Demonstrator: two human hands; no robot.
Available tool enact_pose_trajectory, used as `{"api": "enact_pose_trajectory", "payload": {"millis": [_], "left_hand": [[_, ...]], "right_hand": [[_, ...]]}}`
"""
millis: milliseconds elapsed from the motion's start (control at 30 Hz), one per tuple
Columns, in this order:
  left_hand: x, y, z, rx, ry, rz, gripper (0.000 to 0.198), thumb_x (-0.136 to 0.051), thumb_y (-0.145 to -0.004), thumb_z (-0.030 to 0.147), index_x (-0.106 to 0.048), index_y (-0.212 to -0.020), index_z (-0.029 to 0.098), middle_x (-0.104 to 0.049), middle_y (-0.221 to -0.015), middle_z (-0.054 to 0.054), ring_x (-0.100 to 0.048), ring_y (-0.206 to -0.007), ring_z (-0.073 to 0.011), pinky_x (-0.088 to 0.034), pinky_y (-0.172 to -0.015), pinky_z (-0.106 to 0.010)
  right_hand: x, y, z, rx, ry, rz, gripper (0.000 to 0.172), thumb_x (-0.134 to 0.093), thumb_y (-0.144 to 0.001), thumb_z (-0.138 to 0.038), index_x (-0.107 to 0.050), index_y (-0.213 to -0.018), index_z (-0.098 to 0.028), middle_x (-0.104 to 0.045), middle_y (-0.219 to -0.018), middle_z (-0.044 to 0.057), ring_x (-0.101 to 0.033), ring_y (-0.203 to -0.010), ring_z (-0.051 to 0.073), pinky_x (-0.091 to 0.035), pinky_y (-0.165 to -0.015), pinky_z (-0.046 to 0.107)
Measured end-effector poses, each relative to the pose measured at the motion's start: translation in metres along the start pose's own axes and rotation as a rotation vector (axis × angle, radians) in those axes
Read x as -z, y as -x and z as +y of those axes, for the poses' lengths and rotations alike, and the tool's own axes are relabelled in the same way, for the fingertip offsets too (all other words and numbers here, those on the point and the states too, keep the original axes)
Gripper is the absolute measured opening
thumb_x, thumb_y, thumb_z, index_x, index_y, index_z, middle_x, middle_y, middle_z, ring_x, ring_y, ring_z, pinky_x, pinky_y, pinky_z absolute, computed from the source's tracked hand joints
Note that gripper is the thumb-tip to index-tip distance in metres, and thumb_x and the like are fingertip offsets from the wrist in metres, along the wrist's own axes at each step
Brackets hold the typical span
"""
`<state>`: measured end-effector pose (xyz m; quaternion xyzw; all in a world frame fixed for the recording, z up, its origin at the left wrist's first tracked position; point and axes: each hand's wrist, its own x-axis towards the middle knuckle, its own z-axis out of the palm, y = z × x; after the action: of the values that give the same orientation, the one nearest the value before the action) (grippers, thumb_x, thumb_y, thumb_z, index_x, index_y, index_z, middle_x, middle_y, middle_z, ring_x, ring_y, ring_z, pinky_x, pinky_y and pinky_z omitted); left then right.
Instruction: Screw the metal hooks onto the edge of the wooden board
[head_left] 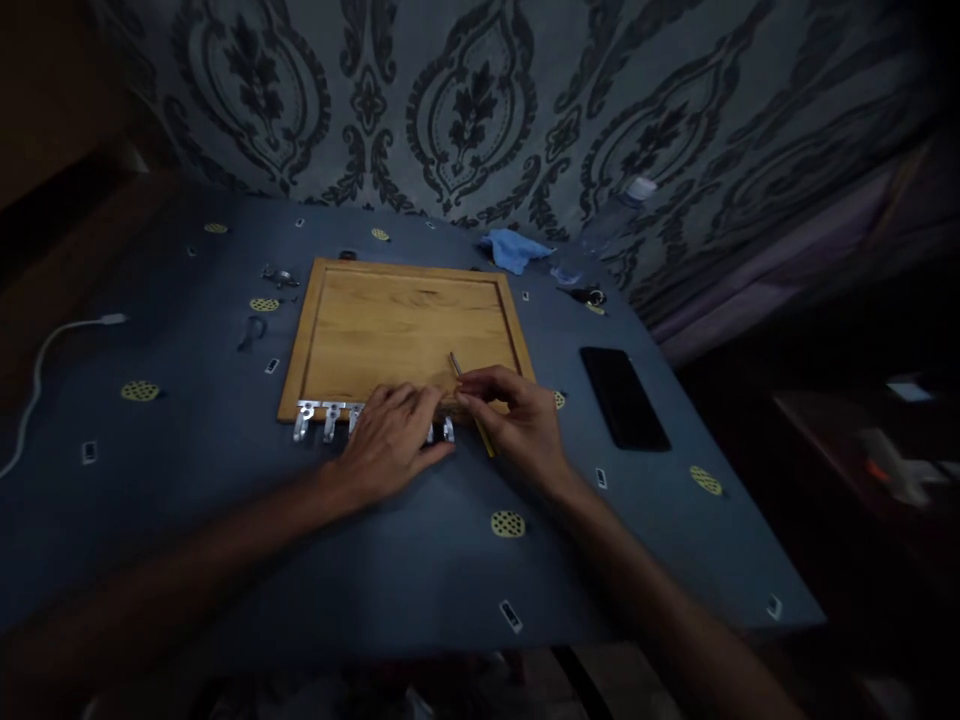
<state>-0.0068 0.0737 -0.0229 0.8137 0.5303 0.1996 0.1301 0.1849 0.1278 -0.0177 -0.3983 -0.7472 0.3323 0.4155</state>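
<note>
A wooden framed board (420, 330) lies on the table with a raised rim. Along its near edge runs a silver metal hook rail (330, 408), its hooks pointing toward me. My left hand (394, 440) covers the rail's middle, fingers bent over it onto the board and thumb on the near side, holding it there. Just right of the rail's end, my right hand (517, 420) pinches a slim pencil-like stick (486, 437) between thumb and fingers. This stick is yellow at its lower end and greyish at its upper end, which tilts over the board.
A black phone (624, 398) lies to the right. Behind the board are a blue cloth (516, 250), a clear plastic bottle (611, 220) and a small dark object (586, 295). Small metal pieces (280, 276) lie left of the board. A white cable (45, 370) crosses the far left.
</note>
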Motion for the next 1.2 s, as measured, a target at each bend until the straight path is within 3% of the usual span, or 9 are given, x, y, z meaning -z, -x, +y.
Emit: {"api": "enact_pose_trajectory", "payload": {"millis": [200, 433, 1200], "left_hand": [[-0.002, -0.001, 0.001, 0.009, 0.021, 0.020, 0.038, -0.071, -0.095, 0.034, -0.053, -0.126, 0.021, -0.072, -0.117, -0.009, -0.065, -0.115, -0.0307, -0.048, -0.096, -0.044], [-0.001, 0.000, 0.002, -0.019, -0.012, 0.045, 0.037, -0.075, -0.093, 0.032, -0.054, -0.121, 0.020, -0.073, -0.115, -0.009, -0.066, -0.111, -0.0293, -0.047, -0.094, -0.041], [-0.005, 0.000, 0.000, -0.092, -0.033, 0.104, 0.038, -0.070, -0.096, 0.031, -0.053, -0.126, 0.014, -0.075, -0.113, -0.012, -0.068, -0.107, -0.0293, -0.048, -0.090, -0.041]], "right_hand": [[-0.002, 0.012, 0.005, 0.098, 0.173, -0.050, 0.008, -0.070, -0.094, -0.022, -0.075, -0.100, -0.021, -0.080, -0.091, 0.004, -0.074, -0.081, 0.018, -0.060, -0.076, 0.031], [0.007, 0.016, 0.002, 0.223, 0.412, -0.149, 0.015, -0.060, -0.102, -0.022, -0.074, -0.108, -0.021, -0.080, -0.094, 0.006, -0.073, -0.085, 0.019, -0.061, -0.080, 0.034], [0.009, 0.013, 0.003, 0.305, 0.390, -0.234, 0.019, -0.061, -0.102, -0.018, -0.073, -0.116, -0.021, -0.080, -0.092, 0.004, -0.077, -0.081, 0.017, -0.064, -0.076, 0.030]]}}
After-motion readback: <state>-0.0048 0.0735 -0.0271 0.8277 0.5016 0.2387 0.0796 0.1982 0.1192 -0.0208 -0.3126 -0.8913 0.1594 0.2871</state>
